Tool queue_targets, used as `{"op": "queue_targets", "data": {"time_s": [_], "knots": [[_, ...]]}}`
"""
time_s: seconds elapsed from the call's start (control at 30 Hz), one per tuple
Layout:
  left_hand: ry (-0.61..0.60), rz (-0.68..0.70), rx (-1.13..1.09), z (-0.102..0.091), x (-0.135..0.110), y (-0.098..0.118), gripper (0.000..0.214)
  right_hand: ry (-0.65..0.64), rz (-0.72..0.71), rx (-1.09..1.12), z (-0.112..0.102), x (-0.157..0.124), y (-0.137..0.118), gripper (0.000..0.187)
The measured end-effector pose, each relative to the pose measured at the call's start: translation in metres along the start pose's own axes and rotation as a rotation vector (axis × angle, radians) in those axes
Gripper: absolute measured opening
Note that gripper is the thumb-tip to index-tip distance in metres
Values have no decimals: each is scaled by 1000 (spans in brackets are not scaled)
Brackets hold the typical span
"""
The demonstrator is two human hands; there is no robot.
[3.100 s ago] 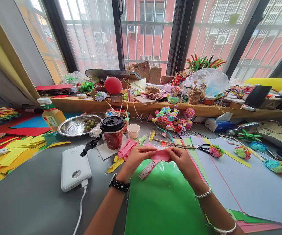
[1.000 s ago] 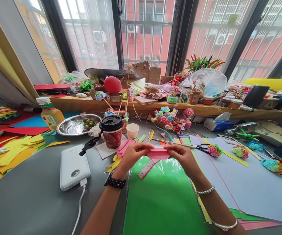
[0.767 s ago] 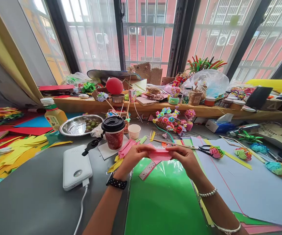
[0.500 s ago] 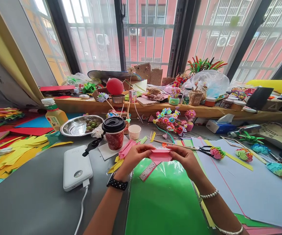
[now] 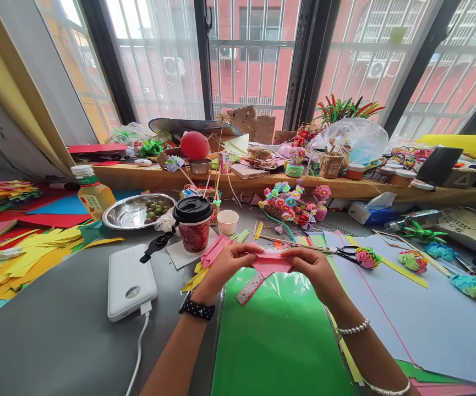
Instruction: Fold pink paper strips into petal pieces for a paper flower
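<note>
A folded piece of pink paper [image 5: 271, 264] is held up between both hands, above the far end of a green plastic folder [image 5: 279, 335]. My left hand [image 5: 230, 265] pinches its left end between thumb and fingers. At the opposite end, the fingers and thumb of my right hand [image 5: 312, 266] grip the paper's upper edge. Below the paper, a short ruler [image 5: 250, 289] lies slanted on the folder. More pink paper strips [image 5: 218, 250] rest just beyond my left hand. Black-handled scissors [image 5: 347, 253] lie past my right hand.
To the left stand a white power bank [image 5: 131, 283] with a cable, a lidded coffee cup [image 5: 194, 228], a paper cup [image 5: 227, 223] and a steel plate [image 5: 116, 216] of green fruit. White sheets [image 5: 411, 302] and folded paper buds [image 5: 411, 261] lie right. A cluttered ledge [image 5: 254, 180] runs behind.
My right fingers have shifted slightly left along the paper's upper edge, and the folded upper strip looks flatter. My left hand stays nearly in place.
</note>
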State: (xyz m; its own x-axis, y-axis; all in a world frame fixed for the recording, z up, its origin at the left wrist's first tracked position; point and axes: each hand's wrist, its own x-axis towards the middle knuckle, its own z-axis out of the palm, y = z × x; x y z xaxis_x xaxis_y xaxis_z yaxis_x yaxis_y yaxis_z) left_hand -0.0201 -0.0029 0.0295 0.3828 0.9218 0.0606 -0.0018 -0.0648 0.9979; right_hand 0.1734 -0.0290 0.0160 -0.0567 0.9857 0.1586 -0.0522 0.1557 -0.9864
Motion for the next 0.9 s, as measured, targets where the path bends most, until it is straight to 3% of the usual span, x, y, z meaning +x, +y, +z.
{"op": "queue_targets", "data": {"time_s": [0.23, 0.53, 0.77, 0.9], "knots": [[-14, -191, -266, 8, 2, -6, 32, 46, -88, -94, 3, 1, 5, 13], [181, -93, -494, 24, 9, -24, 26, 35, -219, -244, 8, 0, 12, 9], [218, -16, -582, 34, 6, -25, 24, 8, -254, -298, 14, -3, 10, 10], [235, -15, -548, 34, 6, -25, 29, 43, -308, -412, 15, -3, 12, 24]]}}
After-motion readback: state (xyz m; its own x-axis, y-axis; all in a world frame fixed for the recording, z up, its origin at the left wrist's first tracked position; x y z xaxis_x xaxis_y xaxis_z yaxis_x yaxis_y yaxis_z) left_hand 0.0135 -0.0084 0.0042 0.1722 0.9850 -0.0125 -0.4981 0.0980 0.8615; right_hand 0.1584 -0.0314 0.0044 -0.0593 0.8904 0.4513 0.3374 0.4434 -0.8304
